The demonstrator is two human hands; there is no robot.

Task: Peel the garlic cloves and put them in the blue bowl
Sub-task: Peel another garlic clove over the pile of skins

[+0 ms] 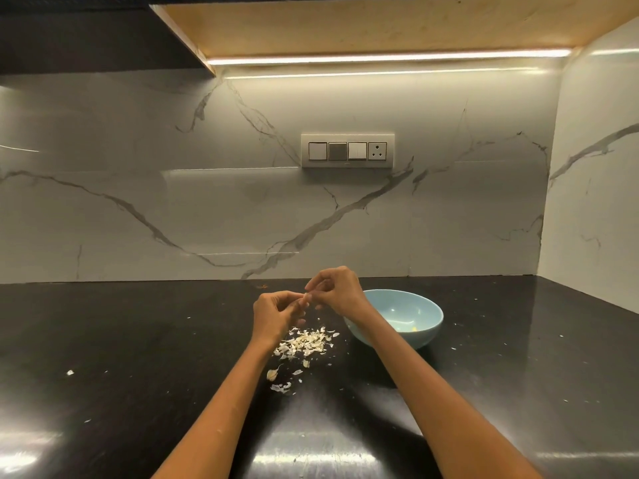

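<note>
From the head camera, two bare forearms are seen reaching out over a dark, glossy surface (138,340) that ends at a marble-veined wall. The left hand (275,314) and the right hand (337,288) are raised above the surface, close together near its far edge. A small pale garlic clove (307,298) is pinched between them; the grip of the left hand is curled around its near end, and the grip of the right hand is closed on its far end with thumb and fingertips. How much skin is left on it cannot be told.

The blue bowl (425,326) is set on the surface just right of the hands, toward the far edge, and is partly hidden by the right wrist. A small yellowish piece is seen at its bottom; what it is cannot be made out.

A heap of papery peels (307,342) is spread on the surface below the hands. An unpeeled clove (272,374) is lying just nearer the front edge, with a few more scraps beside it.

On the wall, a switch plate (347,151) is mounted.
</note>
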